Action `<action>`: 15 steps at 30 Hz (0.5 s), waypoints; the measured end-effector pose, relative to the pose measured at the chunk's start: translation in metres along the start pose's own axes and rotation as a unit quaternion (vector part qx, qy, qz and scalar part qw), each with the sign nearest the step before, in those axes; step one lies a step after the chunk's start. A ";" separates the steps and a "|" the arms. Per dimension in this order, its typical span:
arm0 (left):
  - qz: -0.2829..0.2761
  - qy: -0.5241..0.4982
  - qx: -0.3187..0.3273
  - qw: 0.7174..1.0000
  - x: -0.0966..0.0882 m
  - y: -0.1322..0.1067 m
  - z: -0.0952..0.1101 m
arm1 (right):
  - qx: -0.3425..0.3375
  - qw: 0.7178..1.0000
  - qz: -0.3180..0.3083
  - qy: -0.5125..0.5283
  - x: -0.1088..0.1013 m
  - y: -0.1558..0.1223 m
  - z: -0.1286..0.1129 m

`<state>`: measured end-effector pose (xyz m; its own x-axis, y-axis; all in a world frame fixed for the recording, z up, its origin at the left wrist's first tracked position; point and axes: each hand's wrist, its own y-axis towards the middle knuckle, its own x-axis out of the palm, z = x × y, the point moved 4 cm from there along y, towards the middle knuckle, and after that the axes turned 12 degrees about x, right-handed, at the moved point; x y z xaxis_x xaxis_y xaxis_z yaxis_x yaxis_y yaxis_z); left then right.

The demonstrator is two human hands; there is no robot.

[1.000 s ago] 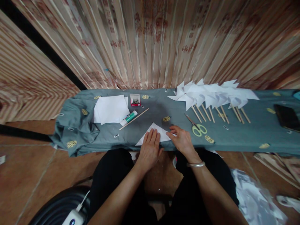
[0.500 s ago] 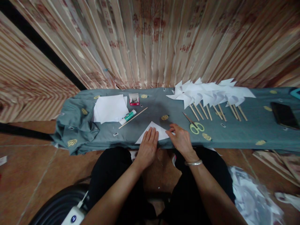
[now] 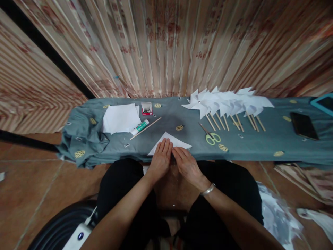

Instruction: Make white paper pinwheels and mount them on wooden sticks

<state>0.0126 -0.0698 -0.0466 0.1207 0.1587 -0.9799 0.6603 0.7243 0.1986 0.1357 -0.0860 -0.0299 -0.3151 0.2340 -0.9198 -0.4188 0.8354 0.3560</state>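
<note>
A white sheet of paper folded into a triangle [image 3: 168, 138] lies near the front edge of the cloth-covered board. My left hand [image 3: 161, 158] rests flat on it, fingers stretched out and pointing away from me. Beside it, my right hand [image 3: 186, 161] also lies on the paper's near edge, its fingers extended and almost touching the left fingertips. Both palms face down, and neither hand grips anything. Green-handled scissors [image 3: 211, 136] lie to the right of the paper. To its left are a thin wooden stick [image 3: 145, 128] and a green-and-white glue stick [image 3: 139, 127].
A stack of white paper [image 3: 121, 118] and a small red box of metal pins [image 3: 147, 109] sit at the left. Several white paper pinwheels [image 3: 223, 102] on sticks overlap at the back right. Farther right lies a black phone [image 3: 304, 125]. A patterned curtain [image 3: 166, 48] hangs behind.
My right hand has moved left from the triangle's right corner to beside my left hand, and its fingers have straightened. My left hand stays on the paper. The view has shifted slightly.
</note>
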 end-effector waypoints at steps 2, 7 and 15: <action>-0.004 -0.001 0.004 1.000 -0.002 0.000 0.000 | -0.008 1.000 -0.001 -0.005 0.003 -0.004 0.003; -0.004 0.006 0.011 1.000 -0.006 0.000 -0.001 | -0.006 1.000 -0.017 0.021 0.007 -0.008 0.010; -0.018 0.016 0.027 0.999 -0.006 0.001 -0.003 | -0.019 1.000 0.003 -0.001 0.006 -0.005 0.008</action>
<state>0.0100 -0.0684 -0.0402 0.0730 0.1538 -0.9854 0.7029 0.6930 0.1603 0.1425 -0.0844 -0.0387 -0.3159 0.2406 -0.9178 -0.4494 0.8140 0.3681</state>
